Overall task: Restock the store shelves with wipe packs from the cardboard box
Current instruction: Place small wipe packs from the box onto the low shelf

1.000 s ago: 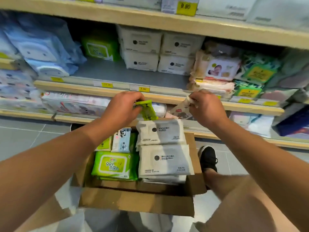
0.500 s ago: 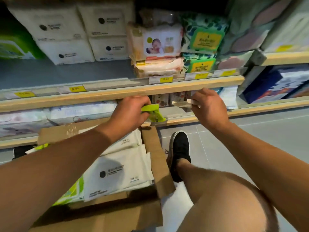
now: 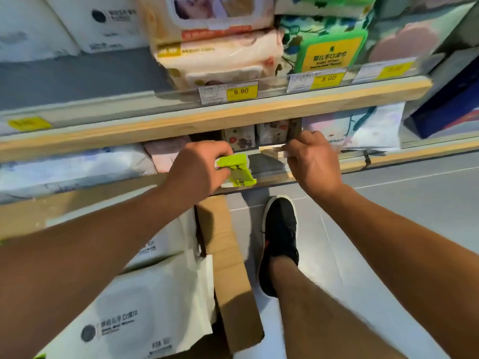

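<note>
My left hand (image 3: 198, 169) grips a small lime-green wipe pack (image 3: 235, 170) just in front of the lower shelf's edge (image 3: 269, 178). My right hand (image 3: 315, 161) pinches a small pale patterned wipe pack (image 3: 272, 150) at the mouth of the same shelf. Behind them, small patterned packs (image 3: 238, 137) stand at the back of the shelf. The cardboard box (image 3: 233, 257) sits on the floor under my left arm, with large white wipe packs (image 3: 145, 314) in it.
The shelf above holds pink baby-wipe packs (image 3: 220, 55) and green packs (image 3: 326, 45), with yellow price tags (image 3: 241, 91) along its wooden edge. My black shoe (image 3: 280, 237) stands on the grey floor right of the box.
The view has swung right and closer to the shelves. Both hands have moved forward with their packs, up to the lower shelf's opening.
</note>
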`<state>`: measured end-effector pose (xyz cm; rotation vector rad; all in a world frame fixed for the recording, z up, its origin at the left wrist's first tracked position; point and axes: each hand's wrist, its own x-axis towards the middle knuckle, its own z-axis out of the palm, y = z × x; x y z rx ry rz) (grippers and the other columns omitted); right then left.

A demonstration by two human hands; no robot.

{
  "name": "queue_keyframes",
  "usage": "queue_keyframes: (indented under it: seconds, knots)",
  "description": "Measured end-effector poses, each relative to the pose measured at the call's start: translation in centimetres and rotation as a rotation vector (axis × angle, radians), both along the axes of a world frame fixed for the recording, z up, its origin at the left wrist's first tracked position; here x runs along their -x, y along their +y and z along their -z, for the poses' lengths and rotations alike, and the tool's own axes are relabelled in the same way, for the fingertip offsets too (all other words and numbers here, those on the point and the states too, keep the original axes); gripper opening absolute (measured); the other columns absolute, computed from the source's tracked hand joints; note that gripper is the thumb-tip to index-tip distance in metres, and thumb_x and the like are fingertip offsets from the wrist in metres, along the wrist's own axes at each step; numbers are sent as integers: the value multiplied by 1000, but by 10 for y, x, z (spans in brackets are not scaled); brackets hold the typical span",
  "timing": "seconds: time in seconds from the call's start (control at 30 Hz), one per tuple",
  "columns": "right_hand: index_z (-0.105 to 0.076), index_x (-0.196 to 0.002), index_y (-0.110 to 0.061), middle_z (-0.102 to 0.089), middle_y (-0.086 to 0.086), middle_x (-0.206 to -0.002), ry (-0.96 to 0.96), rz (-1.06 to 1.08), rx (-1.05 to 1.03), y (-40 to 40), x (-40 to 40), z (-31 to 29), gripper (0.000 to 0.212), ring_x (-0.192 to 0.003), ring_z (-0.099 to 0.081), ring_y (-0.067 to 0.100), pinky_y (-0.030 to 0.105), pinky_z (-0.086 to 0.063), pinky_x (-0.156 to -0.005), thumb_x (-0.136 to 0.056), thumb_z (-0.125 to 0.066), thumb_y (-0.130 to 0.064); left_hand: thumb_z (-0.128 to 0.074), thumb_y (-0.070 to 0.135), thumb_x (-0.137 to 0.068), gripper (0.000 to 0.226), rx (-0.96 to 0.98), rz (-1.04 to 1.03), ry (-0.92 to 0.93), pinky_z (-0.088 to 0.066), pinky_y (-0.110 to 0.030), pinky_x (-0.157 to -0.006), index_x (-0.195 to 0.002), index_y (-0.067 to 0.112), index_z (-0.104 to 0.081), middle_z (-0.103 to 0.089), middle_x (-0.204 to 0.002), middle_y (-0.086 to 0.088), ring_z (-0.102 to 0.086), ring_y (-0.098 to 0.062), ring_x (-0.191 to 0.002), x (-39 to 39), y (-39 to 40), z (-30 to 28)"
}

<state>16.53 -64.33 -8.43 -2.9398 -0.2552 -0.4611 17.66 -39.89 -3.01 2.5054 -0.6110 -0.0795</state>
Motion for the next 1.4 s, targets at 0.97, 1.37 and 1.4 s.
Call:
queue_keyframes:
  seconds: [0.97,1.37,1.4]
  knots:
    - [-51,-114,-9,-60,17,-106,159,191,81,30,-38,51,37,-100,-53,38,44,-40,-80,-79,-63,-13,-65,19,-75,13,-184,-146,111,-42,-30,-66,-82,29,-59,-68,-79,0,-59,-24,-78,-20,-9,30]
    - [-13,-152,-21,-18,12,-158,443,151,-10,26,-16,56,95,-145,-15,34,43,-17,-119,-79,-71,-42,-60,15,-83,23,-155,-230,-99,-42,-35,-79,-105,19,-65,-65,-99,-5,-55,-26,-97,-12,-34,42]
    - [-9,-154,-22,-12,10,-160,449,152,12,25,-11,56,97,-146,-11,33,43,-13,-120,-81,-70,-42,-59,13,-83,24,-145,-240,-111,-40,-35,-78,-106,18,-64,-64,-100,-6,-53,-27,-98,-13,-39,45]
